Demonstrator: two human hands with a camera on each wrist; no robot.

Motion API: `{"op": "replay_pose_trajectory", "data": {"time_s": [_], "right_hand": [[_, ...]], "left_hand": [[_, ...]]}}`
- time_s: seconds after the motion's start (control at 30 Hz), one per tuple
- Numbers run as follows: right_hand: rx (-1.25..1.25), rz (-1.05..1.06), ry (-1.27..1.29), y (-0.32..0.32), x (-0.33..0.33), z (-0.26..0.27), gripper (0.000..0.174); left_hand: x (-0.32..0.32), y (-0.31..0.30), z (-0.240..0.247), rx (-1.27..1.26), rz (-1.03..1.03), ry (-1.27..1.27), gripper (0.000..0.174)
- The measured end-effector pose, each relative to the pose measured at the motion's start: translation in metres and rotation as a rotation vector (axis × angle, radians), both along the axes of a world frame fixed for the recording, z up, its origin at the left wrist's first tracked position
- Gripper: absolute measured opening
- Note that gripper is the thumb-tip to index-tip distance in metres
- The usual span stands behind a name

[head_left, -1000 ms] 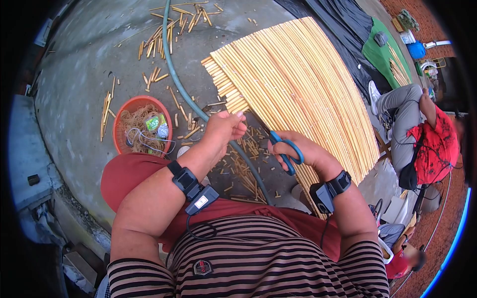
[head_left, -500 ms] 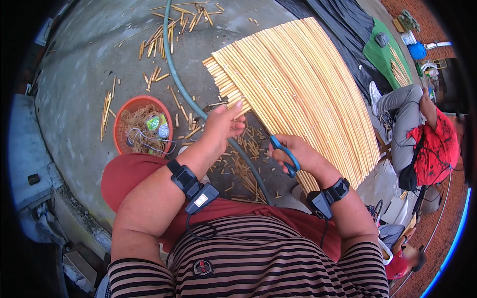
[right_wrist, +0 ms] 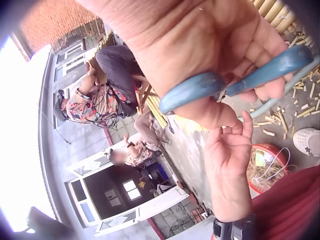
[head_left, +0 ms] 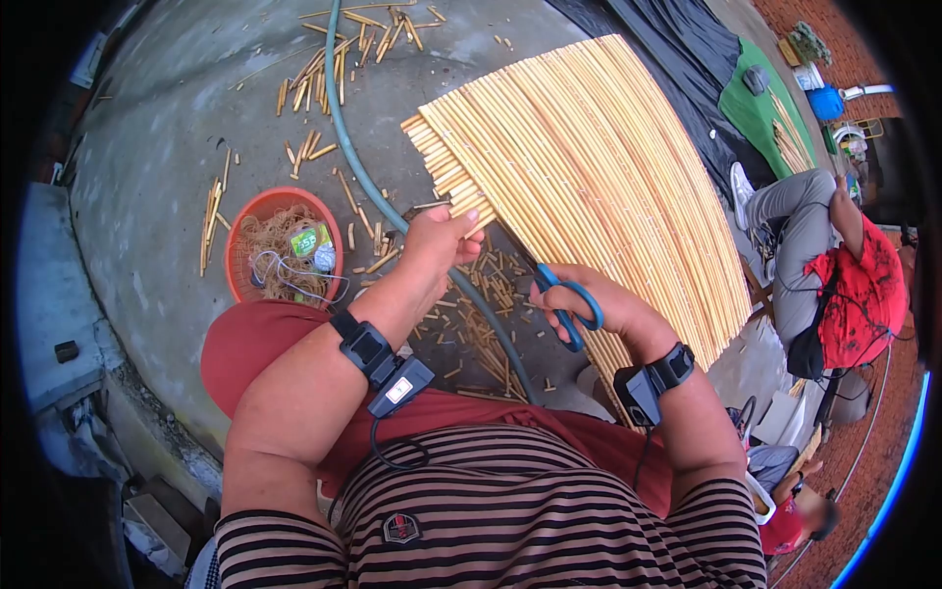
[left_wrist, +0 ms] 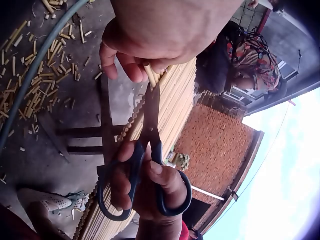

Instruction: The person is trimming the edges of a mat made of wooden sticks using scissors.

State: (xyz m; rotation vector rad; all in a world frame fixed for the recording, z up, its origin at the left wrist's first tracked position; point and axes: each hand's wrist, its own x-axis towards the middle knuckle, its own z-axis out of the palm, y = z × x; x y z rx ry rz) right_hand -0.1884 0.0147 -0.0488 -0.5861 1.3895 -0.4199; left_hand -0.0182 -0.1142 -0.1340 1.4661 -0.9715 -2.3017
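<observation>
A wide mat of pale yellow reed sticks (head_left: 599, 177), bound in rows, lies slanting before me in the head view, with shorter stick ends jutting from its left edge. My left hand (head_left: 439, 240) is at that edge, thumb and fingers pinching stick ends (left_wrist: 151, 75). My right hand (head_left: 603, 299) grips blue-handled scissors (head_left: 569, 306), thumb through one loop and fingers through the other. Their blades (left_wrist: 151, 117) point toward the left hand, with the tips right at the pinched ends in the left wrist view.
An orange basket (head_left: 232, 257) holding tangled twine stands at the left. A green hose (head_left: 353, 162) curves across the concrete floor among scattered stick offcuts (head_left: 486, 339). Another person (head_left: 854, 280) sits at the right, near a green cloth (head_left: 741, 98).
The right hand turned and shifted slightly with the scissors, then came back, its handle loops facing the camera again. The left hand's thumb moved a little along the mat's edge.
</observation>
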Motion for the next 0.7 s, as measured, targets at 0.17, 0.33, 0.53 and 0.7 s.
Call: {"op": "replay_pose_trajectory", "data": {"time_s": [0.17, 0.33, 0.53, 0.7], "right_hand": [[0.009, -0.023, 0.053, -0.004, 0.003, -0.005, 0.02], [-0.005, -0.009, 0.139, -0.001, 0.005, -0.007, 0.014], [-0.029, 0.043, 0.205, -0.002, 0.004, 0.001, 0.014], [0.036, 0.044, 0.038, -0.003, -0.003, 0.007, 0.018]], "left_hand": [[0.0, 0.0, -0.001, 0.007, -0.011, -0.002, 0.014], [0.001, 0.0, -0.001, -0.009, -0.022, -0.003, 0.014], [0.001, -0.001, -0.002, -0.01, -0.041, -0.015, 0.013], [0.001, -0.001, 0.001, -0.012, -0.043, -0.018, 0.014]]}}
